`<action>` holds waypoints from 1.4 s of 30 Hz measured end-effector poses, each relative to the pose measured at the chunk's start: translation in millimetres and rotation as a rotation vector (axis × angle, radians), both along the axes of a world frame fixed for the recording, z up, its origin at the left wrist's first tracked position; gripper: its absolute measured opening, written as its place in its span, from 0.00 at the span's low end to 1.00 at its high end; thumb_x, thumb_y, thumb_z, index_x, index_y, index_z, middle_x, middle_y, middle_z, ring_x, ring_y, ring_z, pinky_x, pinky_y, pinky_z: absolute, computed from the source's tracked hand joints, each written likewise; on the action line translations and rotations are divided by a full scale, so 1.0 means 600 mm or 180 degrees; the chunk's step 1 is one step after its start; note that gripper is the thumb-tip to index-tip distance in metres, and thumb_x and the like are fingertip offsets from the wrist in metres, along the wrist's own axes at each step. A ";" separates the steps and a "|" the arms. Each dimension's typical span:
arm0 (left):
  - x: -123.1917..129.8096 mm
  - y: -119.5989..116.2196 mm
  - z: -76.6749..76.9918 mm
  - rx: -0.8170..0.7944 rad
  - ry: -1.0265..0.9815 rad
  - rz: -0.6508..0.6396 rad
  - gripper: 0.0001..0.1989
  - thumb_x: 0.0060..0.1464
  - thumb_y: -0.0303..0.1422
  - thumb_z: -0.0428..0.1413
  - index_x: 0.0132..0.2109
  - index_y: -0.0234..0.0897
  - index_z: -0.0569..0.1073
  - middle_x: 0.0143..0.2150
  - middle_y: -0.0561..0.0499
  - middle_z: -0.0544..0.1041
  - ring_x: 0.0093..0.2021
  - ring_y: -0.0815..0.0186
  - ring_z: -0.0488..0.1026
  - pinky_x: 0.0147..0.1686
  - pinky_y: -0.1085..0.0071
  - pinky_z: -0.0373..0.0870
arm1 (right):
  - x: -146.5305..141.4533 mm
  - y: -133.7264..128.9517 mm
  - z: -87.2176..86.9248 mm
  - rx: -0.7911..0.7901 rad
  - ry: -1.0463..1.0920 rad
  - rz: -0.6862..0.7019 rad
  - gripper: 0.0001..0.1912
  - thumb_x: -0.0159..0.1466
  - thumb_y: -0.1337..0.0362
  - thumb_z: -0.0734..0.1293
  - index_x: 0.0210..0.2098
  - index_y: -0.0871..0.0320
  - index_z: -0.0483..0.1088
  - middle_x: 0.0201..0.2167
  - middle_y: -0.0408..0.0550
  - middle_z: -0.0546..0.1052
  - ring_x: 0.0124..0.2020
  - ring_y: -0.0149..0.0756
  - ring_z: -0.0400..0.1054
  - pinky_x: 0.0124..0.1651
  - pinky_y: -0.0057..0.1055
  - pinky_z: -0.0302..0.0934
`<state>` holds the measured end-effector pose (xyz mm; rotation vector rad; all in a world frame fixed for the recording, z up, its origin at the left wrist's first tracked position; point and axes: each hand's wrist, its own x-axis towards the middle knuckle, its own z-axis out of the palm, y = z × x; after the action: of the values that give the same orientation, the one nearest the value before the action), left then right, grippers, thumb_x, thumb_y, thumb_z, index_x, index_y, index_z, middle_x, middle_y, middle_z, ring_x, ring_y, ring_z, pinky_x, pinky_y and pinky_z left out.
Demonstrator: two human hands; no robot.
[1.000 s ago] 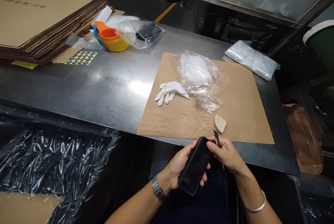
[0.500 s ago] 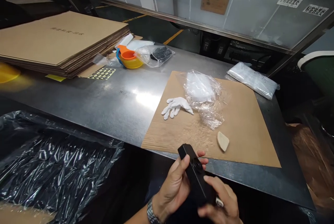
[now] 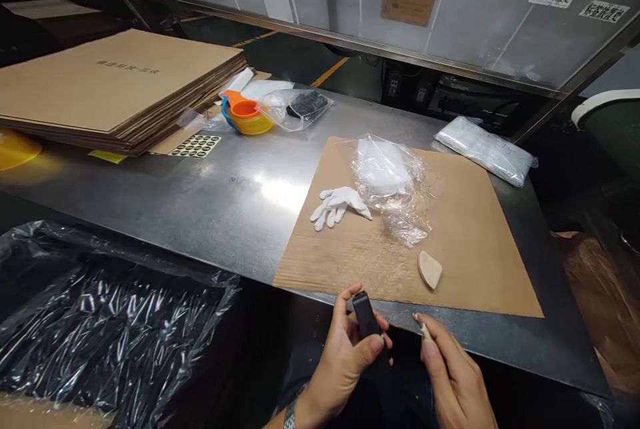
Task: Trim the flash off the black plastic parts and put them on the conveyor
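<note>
My left hand (image 3: pixel 347 356) is wrapped round an oblong black part (image 3: pixel 367 316), its narrow side and rounded end turned up. To its right, clear of the part, my right hand (image 3: pixel 453 369) pinches a small slim whitish piece (image 3: pixel 425 331) between thumb and fingers; its exact kind is too small to tell. Both hands are in front of the table's near edge. On the cardboard sheet (image 3: pixel 480 249) beyond them lie a beige wedge-shaped pad (image 3: pixel 430 270), a white glove (image 3: pixel 339 206) and a crumpled clear plastic bag (image 3: pixel 387 176) with white material inside.
A flat clear plastic pack (image 3: pixel 485 149) rests at the table's back right. Orange and yellow tape rings (image 3: pixel 253 119), a bag with a black item (image 3: pixel 307 104) and a label sheet (image 3: pixel 197 146) are beside stacked cardboard (image 3: pixel 125 89). Black plastic film (image 3: pixel 100 322) lines a box at lower left.
The black part has been turned in my left hand, from its broad face with a round feature to its narrow side. My right hand has come off it and moved right.
</note>
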<state>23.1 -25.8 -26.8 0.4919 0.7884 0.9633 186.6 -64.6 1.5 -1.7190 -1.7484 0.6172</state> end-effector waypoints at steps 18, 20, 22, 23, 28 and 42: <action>-0.012 -0.006 0.027 0.0194 0.0784 -0.0162 0.36 0.44 0.39 0.64 0.55 0.43 0.55 0.45 0.48 0.71 0.44 0.62 0.69 0.42 0.69 0.65 | -0.019 -0.011 0.002 0.0252 -0.0707 0.0650 0.17 0.66 0.66 0.57 0.53 0.61 0.65 0.28 0.49 0.73 0.29 0.34 0.69 0.29 0.27 0.64; -0.012 -0.006 0.025 0.0210 0.0761 -0.0117 0.35 0.44 0.38 0.64 0.55 0.44 0.55 0.44 0.49 0.72 0.43 0.62 0.70 0.42 0.69 0.65 | -0.022 -0.009 0.003 0.0313 -0.0719 0.0657 0.17 0.66 0.67 0.58 0.53 0.62 0.65 0.27 0.48 0.72 0.28 0.34 0.68 0.28 0.27 0.63; -0.011 -0.006 0.021 0.0218 0.0710 -0.0081 0.34 0.44 0.37 0.64 0.55 0.45 0.55 0.43 0.50 0.72 0.42 0.63 0.70 0.42 0.69 0.66 | -0.024 -0.008 0.004 0.0347 -0.0731 0.0652 0.17 0.66 0.67 0.58 0.53 0.62 0.65 0.27 0.48 0.72 0.27 0.33 0.68 0.27 0.26 0.63; -0.011 -0.006 0.019 0.0221 0.0689 -0.0069 0.34 0.45 0.37 0.64 0.55 0.45 0.55 0.43 0.50 0.72 0.42 0.64 0.70 0.42 0.69 0.66 | -0.025 -0.007 0.005 0.0355 -0.0739 0.0639 0.17 0.66 0.67 0.58 0.53 0.62 0.65 0.27 0.48 0.72 0.27 0.33 0.67 0.27 0.26 0.62; -0.011 -0.011 0.012 0.0258 0.0671 -0.0041 0.33 0.46 0.36 0.63 0.55 0.45 0.55 0.43 0.51 0.71 0.42 0.65 0.70 0.42 0.70 0.66 | -0.027 -0.007 0.005 0.0343 -0.0766 0.0615 0.17 0.67 0.66 0.57 0.53 0.63 0.66 0.26 0.48 0.72 0.27 0.33 0.67 0.27 0.26 0.62; -0.012 -0.008 0.024 0.0219 0.0725 -0.0195 0.33 0.47 0.39 0.62 0.55 0.45 0.52 0.45 0.51 0.70 0.44 0.65 0.69 0.43 0.69 0.65 | -0.025 -0.008 0.005 0.0348 -0.0820 0.0673 0.17 0.66 0.67 0.58 0.54 0.64 0.65 0.26 0.47 0.71 0.27 0.33 0.67 0.26 0.27 0.61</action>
<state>16.0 -30.6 -12.3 0.6904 0.9411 0.8895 171.5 -69.4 4.7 -1.6075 -2.1219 0.3920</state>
